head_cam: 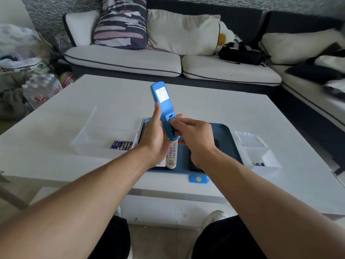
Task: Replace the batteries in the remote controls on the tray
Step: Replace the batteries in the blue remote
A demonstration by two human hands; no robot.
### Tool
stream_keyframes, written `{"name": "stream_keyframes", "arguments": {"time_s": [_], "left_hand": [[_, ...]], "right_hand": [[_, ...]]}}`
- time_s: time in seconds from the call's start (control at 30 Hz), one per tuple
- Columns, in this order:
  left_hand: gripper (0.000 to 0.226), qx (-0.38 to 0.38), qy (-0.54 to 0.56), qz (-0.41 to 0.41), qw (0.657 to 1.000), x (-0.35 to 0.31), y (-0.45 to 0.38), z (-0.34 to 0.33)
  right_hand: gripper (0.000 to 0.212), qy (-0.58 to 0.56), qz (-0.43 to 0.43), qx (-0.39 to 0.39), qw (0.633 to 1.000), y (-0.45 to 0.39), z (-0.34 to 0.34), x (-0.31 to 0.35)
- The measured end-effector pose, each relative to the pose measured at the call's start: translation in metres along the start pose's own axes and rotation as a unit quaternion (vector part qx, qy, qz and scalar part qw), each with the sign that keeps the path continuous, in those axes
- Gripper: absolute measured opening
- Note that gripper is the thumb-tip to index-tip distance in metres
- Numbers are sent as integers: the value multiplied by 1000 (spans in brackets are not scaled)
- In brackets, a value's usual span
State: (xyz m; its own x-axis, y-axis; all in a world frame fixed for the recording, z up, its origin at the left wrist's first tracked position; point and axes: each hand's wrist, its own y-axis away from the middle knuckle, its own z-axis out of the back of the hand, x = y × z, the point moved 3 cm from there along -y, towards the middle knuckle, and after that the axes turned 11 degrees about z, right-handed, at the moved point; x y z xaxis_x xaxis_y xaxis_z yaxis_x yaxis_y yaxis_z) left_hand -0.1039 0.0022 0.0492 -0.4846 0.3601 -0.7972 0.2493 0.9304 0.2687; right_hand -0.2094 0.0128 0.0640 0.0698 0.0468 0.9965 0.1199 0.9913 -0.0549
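Note:
My left hand (156,133) grips a blue remote (162,105) held upright, back side facing me, above the blue tray (226,133). Its battery compartment is uncovered. My right hand (194,136) has its fingertips in that compartment; whether they pinch a battery is hidden. The blue battery cover (199,179) lies on the table in front of the tray. On the tray a beige remote (172,156) lies beneath my left hand, with further remotes partly hidden by my hands. Several batteries (122,145) lie in a clear box (104,135) left of the tray.
A small clear lidded box (261,157) right of the tray holds a few batteries (258,164). All of this stands on the white coffee table (93,101). Behind it stands a sofa (168,60) with cushions. Water bottles (42,86) sit on the floor at the left.

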Motion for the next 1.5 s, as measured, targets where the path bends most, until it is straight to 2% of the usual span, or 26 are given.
{"name": "stream_keyframes", "arguments": {"time_s": [0.3,0.67,0.83,0.9,0.97,1.03,1.1,1.17,1.23,1.3,1.5], "left_hand": [[66,-5,-70,-37,997,-3,0,0],[54,-17,-100,-54,993,-6,-1,7],[61,-40,-157,-67,985,-7,-3,12],[56,-69,-167,-75,981,-8,-3,12],[51,-107,-161,-81,978,-13,-2,12],[55,-111,-124,-59,984,-18,-1,15],[58,-79,-87,-20,993,-23,2,20],[60,-34,-55,17,998,-25,5,26],[61,-12,-47,49,998,-24,8,32],[62,-12,-56,73,996,-24,9,36],[61,6,-63,99,993,-21,11,38]], "right_hand": [[18,-72,-102,43,991,-3,-2,1],[25,-60,-120,63,989,-3,-4,1],[17,-45,-138,42,989,-1,-11,-5],[14,-41,-136,41,989,0,-12,-7],[9,5,-69,45,997,-1,-9,-3],[6,135,69,51,987,-4,-4,8],[6,271,208,52,938,-3,0,22],[7,363,301,80,878,1,0,33],[10,409,321,135,843,3,-1,36],[13,425,324,166,829,4,-3,32],[12,447,360,173,801,7,-10,28]]}}
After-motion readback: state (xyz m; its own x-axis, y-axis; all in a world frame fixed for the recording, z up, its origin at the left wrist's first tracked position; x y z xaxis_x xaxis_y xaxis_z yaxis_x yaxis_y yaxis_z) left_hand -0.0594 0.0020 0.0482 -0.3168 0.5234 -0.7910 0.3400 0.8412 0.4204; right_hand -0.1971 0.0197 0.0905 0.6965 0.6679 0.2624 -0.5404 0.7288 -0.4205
